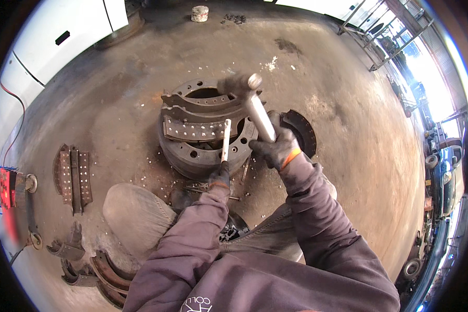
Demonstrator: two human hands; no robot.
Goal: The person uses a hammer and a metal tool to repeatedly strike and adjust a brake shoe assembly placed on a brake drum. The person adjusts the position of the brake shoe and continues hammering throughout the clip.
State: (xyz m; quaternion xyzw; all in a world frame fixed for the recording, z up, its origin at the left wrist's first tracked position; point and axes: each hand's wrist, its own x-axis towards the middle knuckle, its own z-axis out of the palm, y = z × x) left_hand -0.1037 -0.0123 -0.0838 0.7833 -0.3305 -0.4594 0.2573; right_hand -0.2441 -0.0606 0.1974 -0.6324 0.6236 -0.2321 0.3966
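My right hand, in a dark glove with an orange cuff, is wrapped round the pale handle of a hammer. The hammer's head, blurred, is raised above the work. In my gloved left hand is a light metal bar, like a punch, standing up from the fist. Its upper end overlaps a curved brake shoe dotted with rivets; whether they touch I cannot tell. That shoe lies across a heavy brake drum on the floor between my knees.
Riveted brake shoes stand at the left, with more curved shoes at lower left. Another shoe lies right of the drum. Small rivets and tools litter the floor. A red machine stands far left; a white bucket sits ahead.
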